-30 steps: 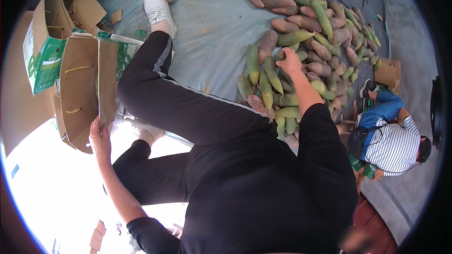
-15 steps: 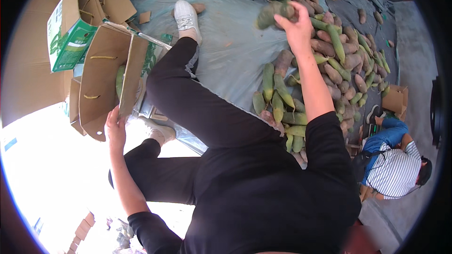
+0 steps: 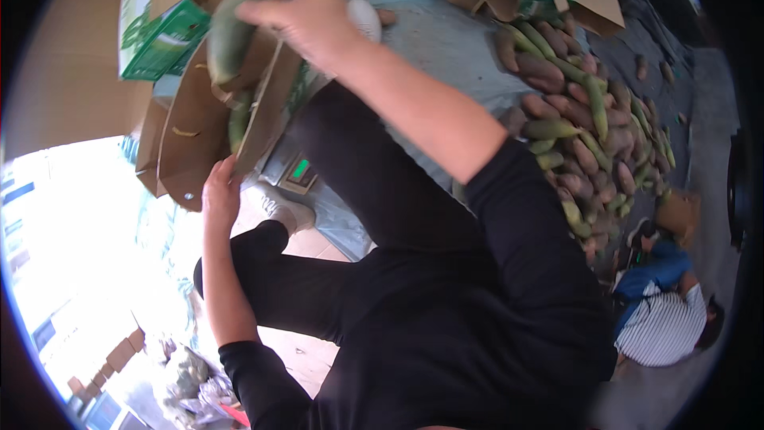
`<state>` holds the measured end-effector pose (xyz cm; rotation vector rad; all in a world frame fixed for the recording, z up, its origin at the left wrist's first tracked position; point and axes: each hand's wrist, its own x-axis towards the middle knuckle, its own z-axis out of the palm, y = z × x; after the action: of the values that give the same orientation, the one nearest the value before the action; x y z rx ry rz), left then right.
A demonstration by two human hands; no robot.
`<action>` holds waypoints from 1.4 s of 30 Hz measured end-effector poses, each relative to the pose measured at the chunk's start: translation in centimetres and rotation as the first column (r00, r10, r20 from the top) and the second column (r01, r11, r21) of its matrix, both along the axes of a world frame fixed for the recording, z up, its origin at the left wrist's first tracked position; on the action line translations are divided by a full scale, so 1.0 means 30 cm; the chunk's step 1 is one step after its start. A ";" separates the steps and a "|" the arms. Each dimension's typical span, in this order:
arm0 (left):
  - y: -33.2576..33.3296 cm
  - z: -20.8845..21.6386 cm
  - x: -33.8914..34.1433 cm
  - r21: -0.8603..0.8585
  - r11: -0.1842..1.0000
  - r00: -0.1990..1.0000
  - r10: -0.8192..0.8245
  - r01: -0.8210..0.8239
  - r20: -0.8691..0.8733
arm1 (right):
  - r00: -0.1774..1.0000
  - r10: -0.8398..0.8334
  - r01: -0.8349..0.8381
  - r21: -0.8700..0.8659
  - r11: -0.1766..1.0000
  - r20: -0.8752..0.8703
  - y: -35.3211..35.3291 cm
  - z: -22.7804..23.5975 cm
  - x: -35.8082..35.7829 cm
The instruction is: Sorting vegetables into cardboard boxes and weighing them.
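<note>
Our two hands were apart. Our right hand (image 3: 306,12) was closed round a green radish (image 3: 231,44), held tilted over the open cardboard box (image 3: 181,147), slightly blurred. A second radish (image 3: 238,123) lay inside that box. Our left hand (image 3: 221,191) touched the box's near edge; we could not tell whether its fingers gripped it. A scale (image 3: 298,171) with a lit green display sat just beside the box. To our right, well apart from it, spread a heap of radishes (image 3: 597,111).

Nothing legible, only blurred print (image 3: 138,12) on a green-and-white carton (image 3: 171,36) and a lit green display (image 3: 300,169)
</note>
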<state>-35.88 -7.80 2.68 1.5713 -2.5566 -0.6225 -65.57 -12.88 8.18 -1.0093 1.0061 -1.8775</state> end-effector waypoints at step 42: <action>0.000 0.029 -0.007 -0.029 0.992 0.992 0.124 -0.124 -0.013 | 0.696 0.524 0.643 0.751 -0.149 -0.491 1.102 -0.969 -0.605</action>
<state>-36.09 -7.82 3.55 1.6961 -2.4260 -0.5762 -83.72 20.17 -20.90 -0.4788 2.4705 0.1116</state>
